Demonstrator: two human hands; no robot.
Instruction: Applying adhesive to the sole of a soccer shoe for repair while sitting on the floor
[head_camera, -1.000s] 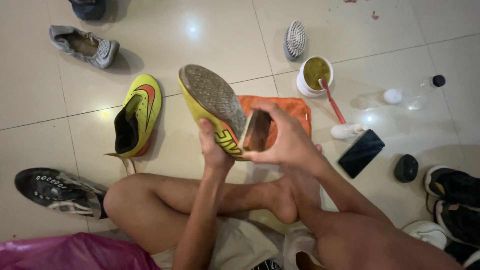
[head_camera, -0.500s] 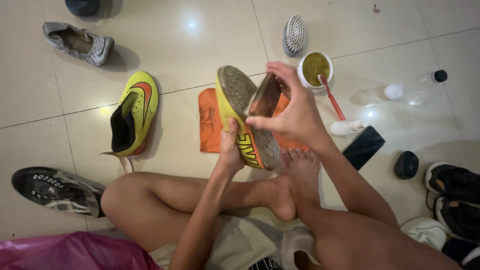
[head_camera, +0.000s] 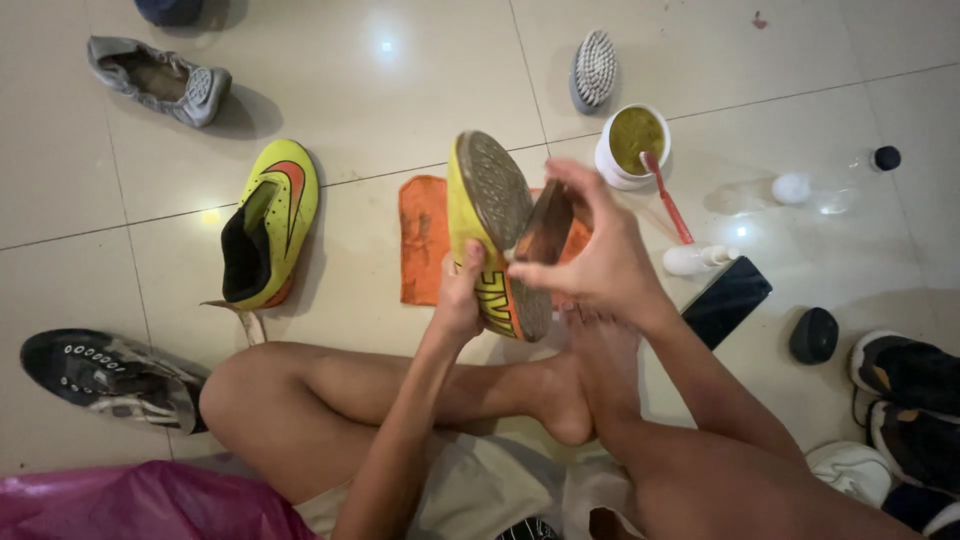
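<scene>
L hand (head_camera: 460, 300) is gripping the yellow shoe (head_camera: 490, 235), sole up, grip clamped on its side. R hand (head_camera: 590, 265) is pinching a brown brush (head_camera: 545, 225) against the sole, over the orange cloth (head_camera: 422, 240).

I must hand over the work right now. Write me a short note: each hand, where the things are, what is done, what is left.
Left hand holds the yellow shoe upright, sole toward the camera.
Right hand presses a brown brush on the sole.
Orange cloth lies under the shoe; a white cup of paste stands behind it.
Second yellow shoe lies on the floor at left.
Done: cannot tell. The sole looks grey and dirty.
</scene>
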